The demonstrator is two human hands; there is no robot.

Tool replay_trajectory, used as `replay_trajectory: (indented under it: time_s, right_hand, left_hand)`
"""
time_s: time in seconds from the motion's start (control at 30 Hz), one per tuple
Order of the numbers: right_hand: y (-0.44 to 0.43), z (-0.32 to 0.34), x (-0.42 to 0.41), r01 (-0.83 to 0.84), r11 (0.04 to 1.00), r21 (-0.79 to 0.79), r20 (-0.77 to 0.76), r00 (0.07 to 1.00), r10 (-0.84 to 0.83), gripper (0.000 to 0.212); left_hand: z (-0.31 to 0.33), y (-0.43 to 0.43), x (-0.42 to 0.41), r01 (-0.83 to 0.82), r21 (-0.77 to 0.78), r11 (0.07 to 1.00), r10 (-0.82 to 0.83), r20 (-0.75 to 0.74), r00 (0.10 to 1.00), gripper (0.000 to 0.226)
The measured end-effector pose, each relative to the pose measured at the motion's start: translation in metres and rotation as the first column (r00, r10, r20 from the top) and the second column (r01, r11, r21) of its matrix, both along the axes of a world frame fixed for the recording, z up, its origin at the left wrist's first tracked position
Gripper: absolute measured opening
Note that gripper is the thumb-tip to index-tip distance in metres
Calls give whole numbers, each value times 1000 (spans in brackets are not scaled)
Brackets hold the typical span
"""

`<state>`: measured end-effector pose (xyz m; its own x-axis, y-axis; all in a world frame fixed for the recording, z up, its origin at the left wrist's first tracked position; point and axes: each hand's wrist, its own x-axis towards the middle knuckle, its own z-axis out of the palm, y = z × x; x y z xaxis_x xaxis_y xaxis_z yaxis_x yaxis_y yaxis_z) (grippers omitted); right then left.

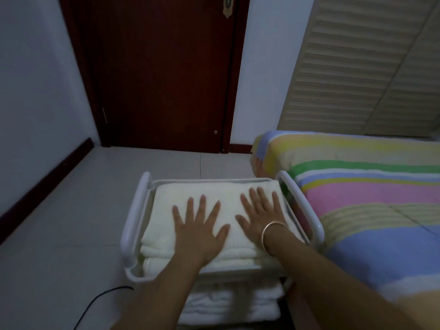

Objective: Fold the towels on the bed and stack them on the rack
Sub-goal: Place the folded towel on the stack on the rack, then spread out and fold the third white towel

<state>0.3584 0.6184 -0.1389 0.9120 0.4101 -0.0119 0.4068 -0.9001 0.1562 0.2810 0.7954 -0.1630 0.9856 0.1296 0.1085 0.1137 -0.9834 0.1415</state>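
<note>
A stack of folded white towels (166, 210) lies on the top shelf of a white rack (134, 217) beside the bed. My left hand (200, 225) presses flat on the top towel, fingers spread. To its right, my right hand (262, 210), with a bangle on the wrist, lies flat on the same towel with straight fingers. More folded white towels (228, 303) sit on a lower shelf, partly hidden by my arms. The bed (369, 198) at right has a striped multicoloured cover, and no towel shows on it.
A dark wooden door (164, 72) stands shut straight ahead, with tiled floor (59, 234) between it and the rack. A black cable (100, 301) runs over the floor at lower left. Louvred wardrobe doors (357, 67) rise behind the bed.
</note>
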Motion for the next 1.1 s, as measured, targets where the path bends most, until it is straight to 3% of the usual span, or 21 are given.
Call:
replay_trajectory:
  time_s: [0.17, 0.27, 0.3, 0.4, 0.5, 0.57, 0.63, 0.8, 0.97, 1.1]
  right_hand:
    - [4, -3, 13, 5, 999, -43, -61, 998, -8, 69]
    - [5, 8, 7, 16, 998, -53, -107, 994, -22, 67]
    - [5, 15, 2, 15, 999, -52, -131, 991, -21, 66]
    - [0, 49, -26, -7, 996, 92, -149, 989, 21, 65]
    - [-30, 94, -73, 51, 921, 386, -25, 999, -45, 50]
    - [-72, 125, -107, 115, 895, 430, 64, 985, -157, 39]
    - [-133, 151, -142, 209, 905, 371, 101, 959, -263, 36]
    - [-325, 185, -240, 503, 812, 295, 93, 831, -548, 31]
    - [-493, 176, -343, 749, 591, 300, 48, 607, -793, 34]
    - [-573, 158, -387, 843, 493, 216, -14, 508, -861, 49]
  left_hand:
    - [6, 3, 11, 14, 10, 1000, -12, -107, 994, 83]
    - [23, 7, 12, 3, -60, 998, -16, -222, 975, 71]
    - [34, 6, 11, -22, -145, 989, -10, -216, 976, 62]
    - [75, -12, 1, -27, -549, 836, 74, 64, 995, 28]
    - [125, -69, -22, 110, -670, 734, 67, 232, 970, 17]
    - [154, -122, -41, 228, -688, 689, -18, 298, 954, 17]
    - [177, -185, -68, 360, -690, 628, -153, 344, 926, 20]
    - [200, -351, -134, 597, -651, 468, -451, 405, 795, 23]
    - [188, -501, -191, 657, -643, 394, -646, 314, 696, 15]
    - [164, -572, -212, 602, -714, 357, -697, 226, 681, 19]
